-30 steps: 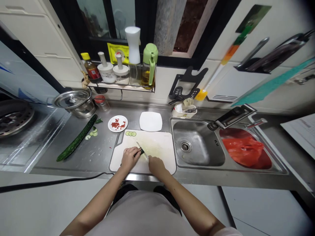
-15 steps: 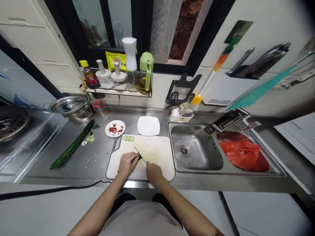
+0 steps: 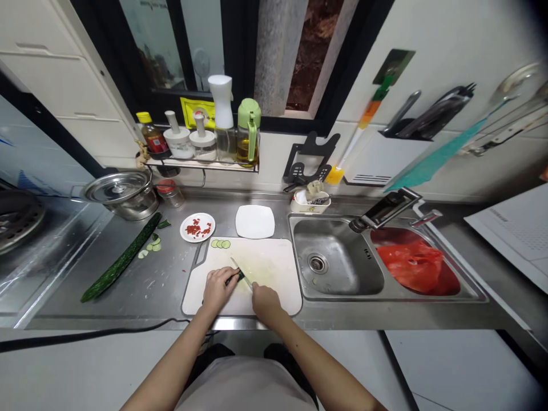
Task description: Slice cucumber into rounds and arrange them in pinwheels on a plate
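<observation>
On the white cutting board (image 3: 274, 262), my left hand (image 3: 218, 287) is closed over a piece of cucumber (image 3: 240, 275), most of it hidden under the fingers. My right hand (image 3: 266, 302) grips a knife (image 3: 247, 281), whose blade slants up and left against the cucumber's right end. Several round cucumber slices (image 3: 221, 244) lie in an overlapping row at the board's upper left. Left of the board, a whole cucumber (image 3: 122, 260) rests on the steel counter, with several cut bits (image 3: 153, 245) beside it.
Behind the board stand a plate of small red pieces (image 3: 197, 236) and a white square plate (image 3: 254, 221). A lidded pot (image 3: 122, 194) is at the back left. The sink (image 3: 342, 257) adjoins the board's right side, with a red bag (image 3: 411, 267) in its second basin. Bottles fill a shelf (image 3: 205, 164).
The camera view has shifted slightly, moving the scene a little left in the picture. Both hands keep their hold, and the knife stays at the cucumber with hardly any visible movement.
</observation>
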`<state>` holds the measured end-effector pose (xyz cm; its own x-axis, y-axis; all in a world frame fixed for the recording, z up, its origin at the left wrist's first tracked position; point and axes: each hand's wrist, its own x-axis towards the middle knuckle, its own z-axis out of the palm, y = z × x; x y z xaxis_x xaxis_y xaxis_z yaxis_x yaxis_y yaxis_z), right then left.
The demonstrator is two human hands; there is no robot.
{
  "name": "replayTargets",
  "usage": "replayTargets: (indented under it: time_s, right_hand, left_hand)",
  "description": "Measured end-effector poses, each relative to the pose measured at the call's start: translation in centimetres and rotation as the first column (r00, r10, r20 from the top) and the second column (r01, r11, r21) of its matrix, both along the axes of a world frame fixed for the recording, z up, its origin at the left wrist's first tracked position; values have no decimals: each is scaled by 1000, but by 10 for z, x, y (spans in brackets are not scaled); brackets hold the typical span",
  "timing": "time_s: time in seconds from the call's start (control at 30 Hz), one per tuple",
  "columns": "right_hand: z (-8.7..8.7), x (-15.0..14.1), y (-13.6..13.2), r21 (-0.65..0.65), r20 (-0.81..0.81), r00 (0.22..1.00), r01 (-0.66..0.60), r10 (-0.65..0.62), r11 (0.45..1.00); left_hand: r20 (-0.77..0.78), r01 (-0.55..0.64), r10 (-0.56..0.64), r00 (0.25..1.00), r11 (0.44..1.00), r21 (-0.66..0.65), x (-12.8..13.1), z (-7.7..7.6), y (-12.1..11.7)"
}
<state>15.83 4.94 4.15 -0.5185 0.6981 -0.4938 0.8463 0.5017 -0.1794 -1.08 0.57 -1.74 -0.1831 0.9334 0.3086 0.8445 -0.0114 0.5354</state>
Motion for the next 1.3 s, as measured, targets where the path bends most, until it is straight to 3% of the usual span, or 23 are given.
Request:
replayTargets:
  time_s: [0.53, 0.87, 1.3]
  right_hand:
    - [2, 29, -17, -3, 39, 999, 20, -20, 1000]
    - [4, 18, -8, -7, 27, 1000, 10, -10, 1000]
    - [-2, 2, 2, -12, 1, 1000, 4, -4, 1000]
  left_hand:
    - [-4, 1, -1, 1000, 1000, 26, 1, -3, 0]
    - [3, -8, 8, 1000, 1000, 20, 2, 3, -1]
    - [26, -19, 20, 999, 998, -55, 2, 1, -1]
